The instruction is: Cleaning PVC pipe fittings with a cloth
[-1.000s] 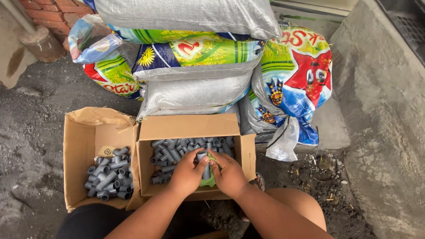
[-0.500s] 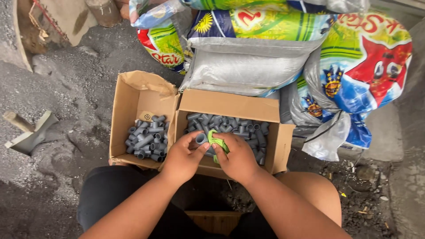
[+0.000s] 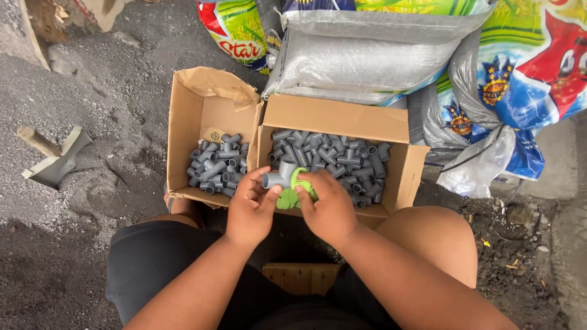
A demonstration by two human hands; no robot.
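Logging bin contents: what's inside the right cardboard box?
The right cardboard box holds a loose pile of grey pipe fittings. Its near edge and floor are hidden by the left hand, right hand and the pile.

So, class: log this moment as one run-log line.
left hand: holds grey pipe tee | right hand: green cloth against tee | under hands: right box of fittings

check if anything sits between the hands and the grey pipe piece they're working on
Nothing visible does. The left hand grips the grey pipe fitting directly, and the right hand presses a green cloth against it, above the right box.
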